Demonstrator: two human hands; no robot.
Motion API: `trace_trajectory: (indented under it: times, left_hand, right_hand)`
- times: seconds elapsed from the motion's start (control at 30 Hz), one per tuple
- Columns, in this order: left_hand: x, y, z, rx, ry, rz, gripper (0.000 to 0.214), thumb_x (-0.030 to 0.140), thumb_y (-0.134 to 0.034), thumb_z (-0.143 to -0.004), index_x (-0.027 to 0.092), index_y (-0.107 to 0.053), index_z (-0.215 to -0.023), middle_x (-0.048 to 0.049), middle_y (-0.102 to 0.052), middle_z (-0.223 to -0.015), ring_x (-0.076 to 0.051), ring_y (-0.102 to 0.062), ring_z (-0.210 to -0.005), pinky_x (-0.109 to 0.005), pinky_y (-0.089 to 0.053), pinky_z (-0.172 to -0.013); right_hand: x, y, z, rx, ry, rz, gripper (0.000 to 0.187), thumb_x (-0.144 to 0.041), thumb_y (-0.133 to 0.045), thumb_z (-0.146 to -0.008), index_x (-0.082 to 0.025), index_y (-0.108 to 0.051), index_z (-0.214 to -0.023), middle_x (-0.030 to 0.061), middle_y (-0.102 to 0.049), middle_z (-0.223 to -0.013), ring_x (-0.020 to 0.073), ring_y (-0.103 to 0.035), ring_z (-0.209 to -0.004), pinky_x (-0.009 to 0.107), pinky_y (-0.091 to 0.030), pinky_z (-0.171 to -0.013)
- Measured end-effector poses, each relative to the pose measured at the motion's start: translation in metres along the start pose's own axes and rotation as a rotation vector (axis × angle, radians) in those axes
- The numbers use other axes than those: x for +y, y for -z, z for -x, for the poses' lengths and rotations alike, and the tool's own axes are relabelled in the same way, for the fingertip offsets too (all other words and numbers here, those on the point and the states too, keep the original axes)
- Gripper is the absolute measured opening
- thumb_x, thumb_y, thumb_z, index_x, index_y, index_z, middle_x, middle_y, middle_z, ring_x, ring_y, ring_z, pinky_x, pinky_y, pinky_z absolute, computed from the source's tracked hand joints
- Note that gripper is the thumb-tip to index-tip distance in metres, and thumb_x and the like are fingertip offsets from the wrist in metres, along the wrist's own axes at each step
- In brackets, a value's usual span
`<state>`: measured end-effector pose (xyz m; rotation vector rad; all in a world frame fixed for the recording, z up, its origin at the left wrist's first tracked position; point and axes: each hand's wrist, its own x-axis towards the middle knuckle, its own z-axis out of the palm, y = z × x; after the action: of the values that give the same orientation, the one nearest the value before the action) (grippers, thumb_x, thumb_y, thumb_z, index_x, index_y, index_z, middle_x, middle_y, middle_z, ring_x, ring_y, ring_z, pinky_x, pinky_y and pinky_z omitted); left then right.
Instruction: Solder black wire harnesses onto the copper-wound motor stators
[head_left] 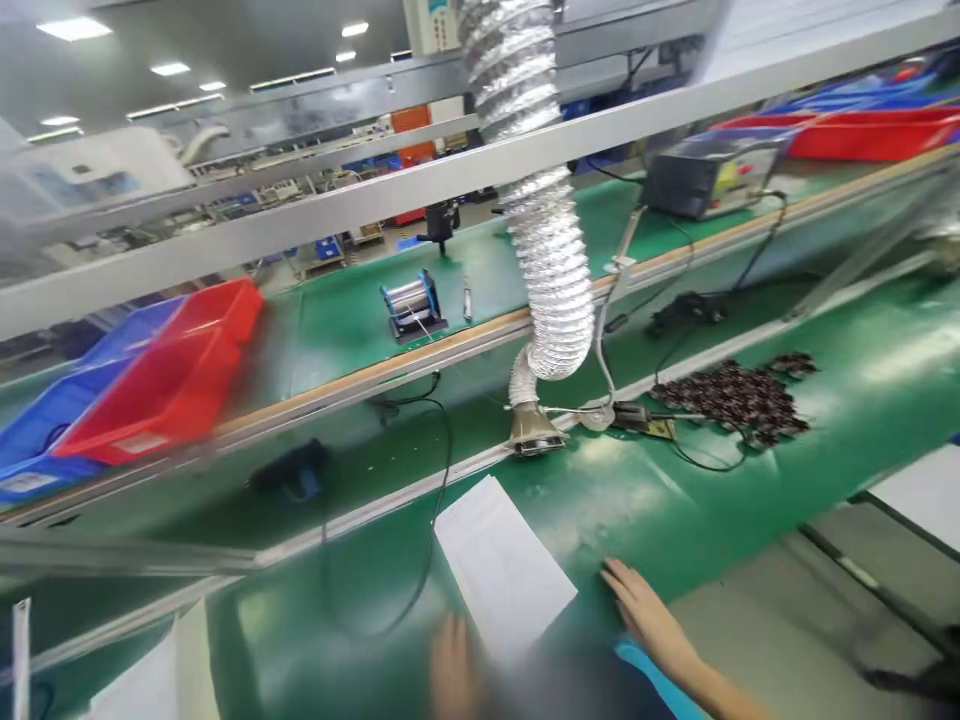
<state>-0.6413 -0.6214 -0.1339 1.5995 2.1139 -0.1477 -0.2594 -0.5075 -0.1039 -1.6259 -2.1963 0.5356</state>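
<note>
My right hand (636, 603) rests at the near edge of the green bench (622, 500), fingers stretched out and nothing held in it. To its left a white sheet of paper (504, 565) lies flat on the bench, apart from that hand. My left hand (453, 665) is at the bottom, just left of the paper, smeared by motion so its grip does not show. Above the paper hangs a silver flexible duct (555, 270) with a metal nozzle (535, 430). A black cable (431, 560) runs down to the paper's left side.
A pile of small dark parts (735, 400) lies to the right, near a soldering iron-like tool (634, 415). On the upper shelf are a solder wire reel (412, 303), red bins (161, 385), a blue bin (60, 420) and a grey box device (709, 175). A metal rail (375, 200) crosses in front.
</note>
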Motion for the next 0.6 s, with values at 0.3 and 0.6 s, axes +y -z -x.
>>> trace_trajectory:
  times: [0.3, 0.6]
  left_hand:
    - [0.014, 0.09, -0.029, 0.052, 0.059, -0.034, 0.07, 0.051, -0.037, -0.091, 0.017, -0.039, -0.151, -0.0129, -0.035, -0.158, -0.031, -0.032, -0.147, -0.047, -0.024, -0.121]
    - [0.022, 0.135, -0.076, 0.118, 0.196, -0.029, 0.045, 0.052, -0.058, -0.089, 0.036, -0.058, -0.131, -0.0062, -0.054, -0.143, -0.036, -0.052, -0.129, -0.056, -0.048, -0.099]
  right_hand:
    - [0.079, -0.001, 0.024, 0.299, -0.492, 0.006, 0.041, -0.052, -0.043, -0.06, -0.023, -0.068, -0.074, 0.0194, -0.069, -0.113, 0.0454, -0.064, -0.11, 0.054, -0.048, -0.097]
    - [0.161, 0.041, -0.044, 0.525, -0.527, 0.024, 0.038, -0.061, -0.04, -0.051, -0.025, -0.051, -0.046, 0.0205, -0.069, -0.089, 0.0533, -0.067, -0.074, 0.07, -0.045, -0.068]
